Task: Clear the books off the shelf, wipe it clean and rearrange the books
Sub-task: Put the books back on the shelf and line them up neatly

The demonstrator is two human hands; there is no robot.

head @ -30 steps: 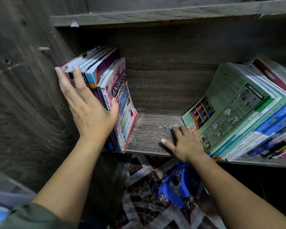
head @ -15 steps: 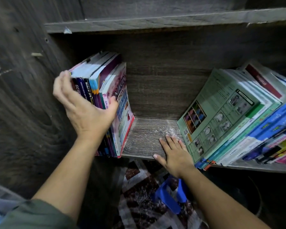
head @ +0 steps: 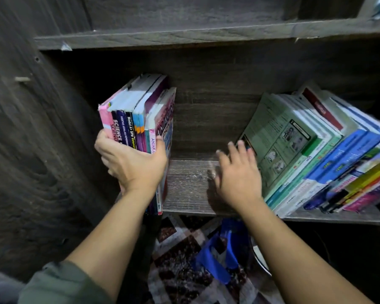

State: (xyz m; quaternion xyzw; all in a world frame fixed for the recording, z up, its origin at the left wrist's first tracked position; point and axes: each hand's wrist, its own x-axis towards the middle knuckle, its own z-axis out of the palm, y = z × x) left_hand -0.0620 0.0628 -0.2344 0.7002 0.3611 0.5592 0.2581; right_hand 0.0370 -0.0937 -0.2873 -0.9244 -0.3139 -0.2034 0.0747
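Note:
A dark wooden shelf (head: pixel 189 185) holds two groups of books. An upright stack of several books (head: pixel 140 115) stands at the left end, spines facing me. My left hand (head: pixel 132 163) grips this stack across its lower spines, fingers round the pink book on the left, thumb on the right side. To the right, a larger row of books (head: pixel 316 154) leans over to the left, a green-covered one (head: pixel 281 141) on top. My right hand (head: pixel 237 172) is above the bare, dusty shelf board, fingers straight and reaching the green cover's lower left corner.
The cabinet's left side wall (head: pixel 31 150) is close beside the stack. Another shelf board (head: pixel 206 34) runs overhead. Below the shelf lie a patterned rug (head: pixel 180 260) and a blue plastic object (head: pixel 219 255).
My left hand slid down from the stack's top to grip its lower spines. My right hand left the shelf's front edge and moved in and up toward the green book.

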